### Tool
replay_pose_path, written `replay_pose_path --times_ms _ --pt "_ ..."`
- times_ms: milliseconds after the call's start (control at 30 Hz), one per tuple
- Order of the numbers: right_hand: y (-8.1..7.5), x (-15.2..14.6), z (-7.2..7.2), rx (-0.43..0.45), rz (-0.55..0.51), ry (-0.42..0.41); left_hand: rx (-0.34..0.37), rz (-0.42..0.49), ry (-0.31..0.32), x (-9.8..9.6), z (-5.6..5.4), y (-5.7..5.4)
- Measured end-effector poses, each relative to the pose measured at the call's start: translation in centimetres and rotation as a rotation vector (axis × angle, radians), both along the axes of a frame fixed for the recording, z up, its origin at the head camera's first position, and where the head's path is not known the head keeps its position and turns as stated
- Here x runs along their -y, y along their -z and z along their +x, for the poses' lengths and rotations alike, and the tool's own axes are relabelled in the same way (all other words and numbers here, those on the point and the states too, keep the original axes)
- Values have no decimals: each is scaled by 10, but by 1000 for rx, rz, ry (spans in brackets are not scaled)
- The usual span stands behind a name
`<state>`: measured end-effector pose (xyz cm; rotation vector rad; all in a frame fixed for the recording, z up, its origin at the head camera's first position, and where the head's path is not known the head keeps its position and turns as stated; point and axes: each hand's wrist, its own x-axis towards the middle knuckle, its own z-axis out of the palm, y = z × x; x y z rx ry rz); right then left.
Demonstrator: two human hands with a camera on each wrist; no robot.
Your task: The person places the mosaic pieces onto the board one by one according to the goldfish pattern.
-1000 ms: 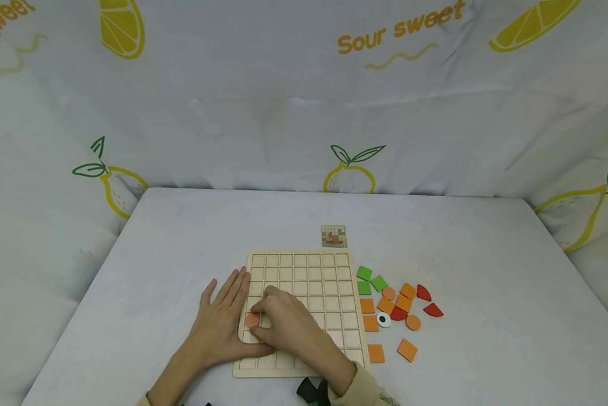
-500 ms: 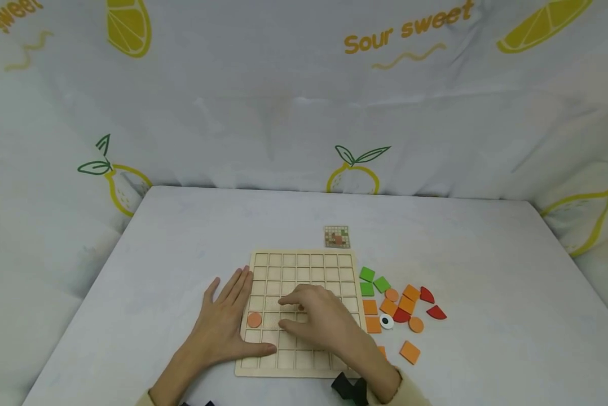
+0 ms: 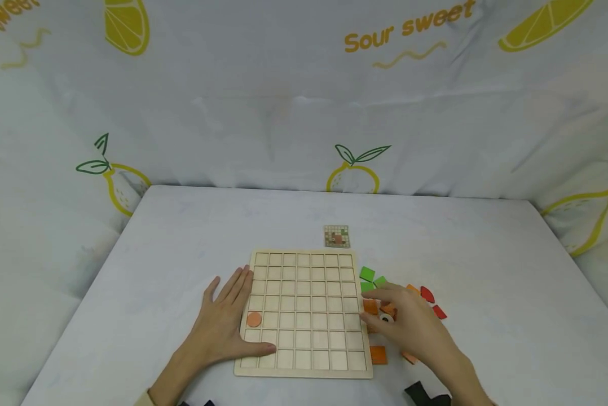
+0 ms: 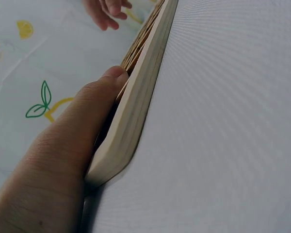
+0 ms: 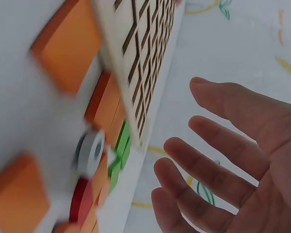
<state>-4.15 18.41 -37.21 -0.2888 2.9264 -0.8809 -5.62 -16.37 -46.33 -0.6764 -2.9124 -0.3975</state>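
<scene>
Right of the board (image 3: 311,323), my R hand (image 3: 412,317) is empty w/ fingers apart, so dipping low cld scatter tiles (image 3: 378,356).

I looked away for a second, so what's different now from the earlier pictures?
The right hand has left the orange disc and moved rightward over the loose pieces, holding nothing. The left hand stayed at the board's left edge; board and disc stayed put.
</scene>
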Motion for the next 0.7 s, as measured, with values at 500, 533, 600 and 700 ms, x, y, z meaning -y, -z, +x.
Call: replay_pose_path --times_ms 500,533,600,700 --pt "8 -66 -1 207 122 55 17 1 8 0 -1 0" --pt "8 -68 -1 232 141 63 14 -1 7 0 -1 0" --pt "10 -70 -2 262 169 70 8 -5 7 0 -1 0" --pt "12 -73 -4 270 196 69 0 -7 4 0 -1 0"
